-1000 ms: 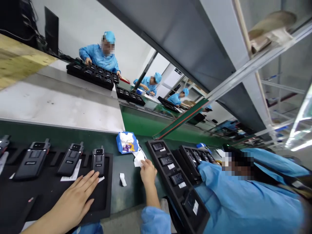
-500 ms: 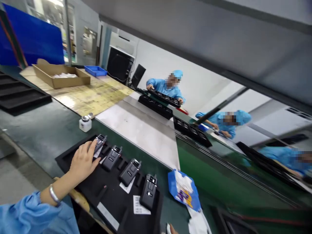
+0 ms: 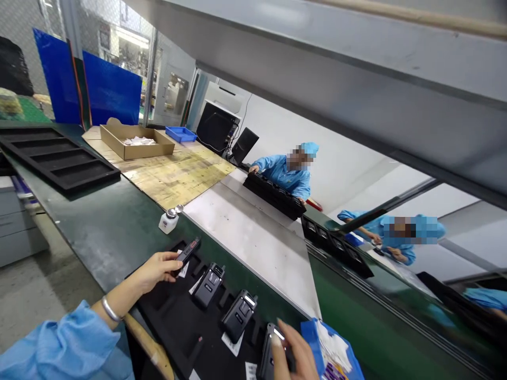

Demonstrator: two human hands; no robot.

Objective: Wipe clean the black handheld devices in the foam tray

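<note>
My left hand point(image 3: 160, 272) grips the leftmost black handheld device point(image 3: 188, 251), which is tipped on its side at the far left of the black foam tray point(image 3: 174, 330). Two more black devices, one point(image 3: 209, 285) beside it and another point(image 3: 240, 315) further right, lie face up in the tray with white labels partly under them. At the lower right, my right hand point(image 3: 295, 351) has its fingers over the top of the rightmost device point(image 3: 267, 351); whether it grips that device is unclear.
A white pump bottle point(image 3: 168, 220) stands behind the tray. To the right is a blue packet of white wipes point(image 3: 332, 351). An empty black tray point(image 3: 63, 158), a cardboard box point(image 3: 137, 150) and a blue bin point(image 3: 180, 134) sit at left. People in blue work across the bench.
My left hand has closed on the leftmost device and turned it on its side. My right hand has come up to the rightmost device. The view has shifted; a person opposite has lowered a tray.
</note>
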